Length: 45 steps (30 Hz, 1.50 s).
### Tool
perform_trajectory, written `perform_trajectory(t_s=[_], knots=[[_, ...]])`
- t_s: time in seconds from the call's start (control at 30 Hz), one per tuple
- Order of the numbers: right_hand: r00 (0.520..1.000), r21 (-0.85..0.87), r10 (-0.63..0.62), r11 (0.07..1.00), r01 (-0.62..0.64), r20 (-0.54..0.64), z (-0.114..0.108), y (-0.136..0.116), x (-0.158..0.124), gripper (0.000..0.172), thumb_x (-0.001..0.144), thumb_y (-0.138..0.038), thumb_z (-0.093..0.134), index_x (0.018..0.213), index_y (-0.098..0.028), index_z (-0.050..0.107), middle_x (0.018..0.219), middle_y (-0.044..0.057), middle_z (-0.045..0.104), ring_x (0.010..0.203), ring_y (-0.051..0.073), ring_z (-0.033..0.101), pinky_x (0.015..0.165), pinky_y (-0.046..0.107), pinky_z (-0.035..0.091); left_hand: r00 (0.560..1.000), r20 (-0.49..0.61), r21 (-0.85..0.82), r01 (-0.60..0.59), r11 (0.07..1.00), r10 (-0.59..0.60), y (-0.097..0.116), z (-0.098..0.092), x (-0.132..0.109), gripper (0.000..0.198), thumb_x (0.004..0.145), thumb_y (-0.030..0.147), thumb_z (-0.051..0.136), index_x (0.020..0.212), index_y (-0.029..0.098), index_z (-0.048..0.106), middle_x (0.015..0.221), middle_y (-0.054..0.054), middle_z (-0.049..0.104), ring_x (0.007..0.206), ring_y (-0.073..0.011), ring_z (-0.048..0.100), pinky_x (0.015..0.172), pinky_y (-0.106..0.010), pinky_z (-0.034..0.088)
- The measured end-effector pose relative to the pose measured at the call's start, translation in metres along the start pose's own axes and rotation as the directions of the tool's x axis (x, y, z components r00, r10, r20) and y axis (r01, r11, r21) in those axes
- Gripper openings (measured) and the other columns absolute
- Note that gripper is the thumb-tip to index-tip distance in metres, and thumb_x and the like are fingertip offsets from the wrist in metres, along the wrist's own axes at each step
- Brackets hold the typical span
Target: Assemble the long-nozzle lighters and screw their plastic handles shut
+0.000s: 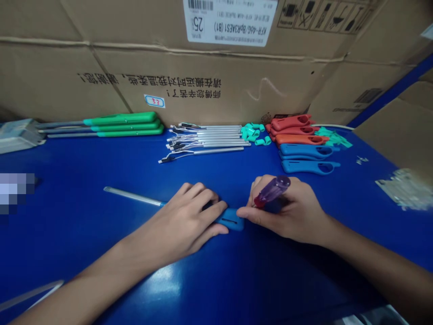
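Observation:
My left hand (194, 214) is closed over a blue plastic handle (230, 220) and presses it against the table. From the handle's far end a thin silver metal tube (133, 196) sticks out to the left. The handle's slotted end shows to the right of my fingers; its middle is hidden under them. In my right hand (292, 210) is a screwdriver with a clear purple grip (274, 189), held tilted just right of the handle. Its tip is hidden behind my fingers, so I cannot tell whether it touches the handle.
Along the back lie finished-looking green-handled rods (128, 124), silver tubes with wires (216, 140), teal rings (253, 132), red handle shells (292, 122) and blue ones (307, 166). Small clear parts (406, 188) are piled at the right. A cardboard wall (237, 85) stands behind the blue table (118, 243).

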State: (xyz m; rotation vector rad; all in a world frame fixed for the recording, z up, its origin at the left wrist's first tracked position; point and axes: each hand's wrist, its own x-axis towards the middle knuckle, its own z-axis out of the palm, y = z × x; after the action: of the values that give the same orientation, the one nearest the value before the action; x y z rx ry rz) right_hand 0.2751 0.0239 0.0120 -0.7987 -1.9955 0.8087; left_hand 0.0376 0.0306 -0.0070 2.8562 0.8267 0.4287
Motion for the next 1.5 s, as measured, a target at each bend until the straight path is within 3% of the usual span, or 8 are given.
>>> perform_trajectory(t_s=[0.27, 0.53, 0.7, 0.87, 0.93, 1.1, 1.3, 1.5], knots=[[0.978, 0.062, 0.182, 0.98, -0.188, 0.104, -0.006, -0.011, 0.005, 0.006, 0.088, -0.014, 0.069, 0.093, -0.016, 0.067, 0.087, 0.003, 0.071, 0.068, 0.011, 0.067, 0.061, 0.019, 0.054, 1.0, 0.011, -0.008, 0.004, 1.0, -0.004, 0.0, -0.001, 0.0, 0.035, 0.101, 0.043, 0.047, 0.115, 0.016, 0.062, 0.103, -0.009, 0.06, 0.095, -0.0249, 0.052, 0.081, -0.04, 0.043], [0.913, 0.16, 0.18, 0.954, -0.252, 0.367, -0.019, -0.013, 0.009, 0.01, 0.092, -0.01, 0.061, 0.092, -0.013, 0.071, 0.087, 0.005, 0.075, 0.074, 0.013, 0.071, 0.067, 0.02, 0.056, 1.0, 0.002, -0.001, -0.008, 1.0, 0.008, 0.0, 0.0, 0.0, 0.029, 0.101, 0.04, 0.049, 0.113, 0.016, 0.061, 0.103, -0.008, 0.061, 0.093, -0.0245, 0.051, 0.08, -0.04, 0.042], [0.967, 0.122, 0.157, 0.975, -0.184, 0.203, -0.013, -0.008, 0.006, 0.007, 0.089, -0.015, 0.069, 0.082, -0.014, 0.069, 0.081, 0.004, 0.073, 0.072, 0.013, 0.069, 0.065, 0.022, 0.054, 1.0, -0.004, 0.009, -0.011, 1.0, 0.011, 0.0, 0.0, -0.001, 0.032, 0.101, 0.041, 0.049, 0.116, 0.016, 0.061, 0.103, -0.009, 0.061, 0.095, -0.025, 0.052, 0.081, -0.04, 0.043], [0.982, -0.085, 0.186, 0.98, -0.182, 0.038, -0.003, -0.003, 0.003, 0.027, 0.079, -0.022, 0.082, 0.064, -0.016, 0.059, 0.065, -0.001, 0.064, 0.058, 0.01, 0.058, 0.053, 0.022, 0.044, 1.0, -0.018, 0.008, -0.014, 1.0, 0.014, 0.0, 0.0, -0.002, 0.032, 0.101, 0.041, 0.049, 0.116, 0.015, 0.062, 0.104, -0.009, 0.062, 0.095, -0.0245, 0.052, 0.08, -0.04, 0.043], [0.986, -0.077, 0.164, 0.984, -0.162, 0.018, 0.0, -0.002, 0.003, 0.031, 0.08, -0.023, 0.08, 0.063, -0.017, 0.055, 0.064, -0.001, 0.061, 0.057, 0.01, 0.057, 0.053, 0.022, 0.044, 1.0, -0.019, 0.008, -0.01, 1.0, 0.01, 0.0, 0.0, -0.001, 0.032, 0.101, 0.04, 0.048, 0.117, 0.015, 0.061, 0.105, -0.01, 0.062, 0.096, -0.0245, 0.052, 0.081, -0.04, 0.043], [0.982, 0.031, 0.184, 0.982, -0.186, 0.044, -0.001, -0.005, 0.003, 0.016, 0.081, -0.021, 0.078, 0.082, -0.017, 0.063, 0.081, 0.002, 0.069, 0.067, 0.012, 0.064, 0.059, 0.022, 0.052, 1.0, -0.006, 0.002, -0.01, 1.0, 0.01, 0.0, -0.001, 0.0, 0.032, 0.102, 0.041, 0.048, 0.115, 0.016, 0.062, 0.104, -0.009, 0.062, 0.096, -0.024, 0.052, 0.081, -0.039, 0.043], [0.952, 0.171, 0.214, 0.952, -0.253, 0.22, -0.011, -0.012, 0.005, 0.005, 0.089, -0.019, 0.07, 0.087, -0.014, 0.068, 0.087, 0.005, 0.073, 0.077, 0.014, 0.07, 0.067, 0.022, 0.057, 1.0, 0.0, 0.001, -0.005, 1.0, 0.005, 0.0, 0.0, -0.001, 0.033, 0.102, 0.042, 0.048, 0.116, 0.016, 0.062, 0.103, -0.01, 0.061, 0.095, -0.0244, 0.052, 0.081, -0.039, 0.043], [0.964, 0.138, 0.136, 0.976, -0.17, 0.228, -0.013, -0.011, 0.006, 0.007, 0.093, -0.013, 0.063, 0.093, -0.013, 0.07, 0.086, 0.005, 0.074, 0.072, 0.011, 0.069, 0.063, 0.02, 0.055, 1.0, -0.002, 0.002, -0.004, 1.0, 0.004, -0.001, -0.001, 0.0, 0.032, 0.101, 0.042, 0.048, 0.116, 0.017, 0.062, 0.102, -0.009, 0.06, 0.094, -0.0244, 0.052, 0.08, -0.039, 0.043]])
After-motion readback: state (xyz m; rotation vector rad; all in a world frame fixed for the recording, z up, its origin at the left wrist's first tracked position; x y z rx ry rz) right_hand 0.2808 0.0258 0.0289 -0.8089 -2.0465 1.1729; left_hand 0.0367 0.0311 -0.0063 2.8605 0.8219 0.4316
